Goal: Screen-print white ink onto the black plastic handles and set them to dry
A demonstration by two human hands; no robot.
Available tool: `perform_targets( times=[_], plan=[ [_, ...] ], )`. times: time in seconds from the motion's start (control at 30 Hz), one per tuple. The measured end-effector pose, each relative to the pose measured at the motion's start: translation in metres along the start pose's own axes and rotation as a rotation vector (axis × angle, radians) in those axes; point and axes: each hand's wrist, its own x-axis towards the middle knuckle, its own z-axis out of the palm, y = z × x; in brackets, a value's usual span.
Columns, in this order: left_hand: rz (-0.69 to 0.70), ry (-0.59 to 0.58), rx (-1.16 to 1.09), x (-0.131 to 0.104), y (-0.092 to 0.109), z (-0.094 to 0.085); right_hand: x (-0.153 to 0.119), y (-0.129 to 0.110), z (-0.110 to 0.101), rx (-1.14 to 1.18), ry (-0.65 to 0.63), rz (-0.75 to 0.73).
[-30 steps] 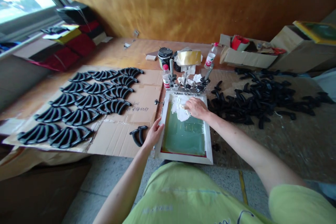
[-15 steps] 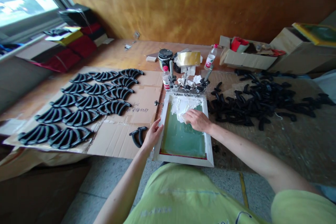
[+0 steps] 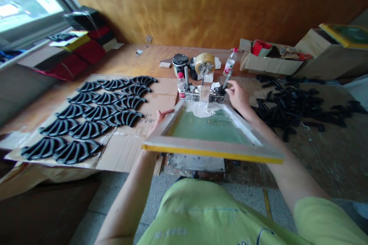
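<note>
My left hand (image 3: pixel 156 122) grips the left rail of the screen (image 3: pixel 211 132), fingers clamped over its edge with the thumb lying along the top. The screen is tipped up at the near end, hinged at the far end by the clamp (image 3: pixel 201 93), so its near rail faces me as a yellow-edged bar. Its mesh is green and see-through, framed in pale wood, with a smear of white ink (image 3: pixel 201 111) pooled at the far end, beyond my left fingers. Under the raised frame, nearer me than my hands, lies the flat base (image 3: pixel 195 162), streaked with white.

My right hand (image 3: pixel 237 95) is at the far right corner of the screen, fingers curled together on a dark knob of the clamp; how tightly they pinch I cannot tell.

Left of my left hand, rows of black curved parts (image 3: pixel 94 116) lie on cardboard (image 3: pixel 129 149). Right of my right hand is a loose heap of parts (image 3: pixel 290 103). Beyond my right fingers stand a tape roll (image 3: pixel 204 63), a black pot (image 3: pixel 180 61) and two small bottles (image 3: pixel 230 63).
</note>
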Motion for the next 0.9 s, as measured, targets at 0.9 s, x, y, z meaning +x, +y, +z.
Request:
perform_targets(
  times=[0.9],
  plan=[
    [-0.428, -0.157, 0.448, -0.063, -0.130, 0.014, -0.160, 0.033, 0.024, 0.240, -0.236, 0.113]
  ],
)
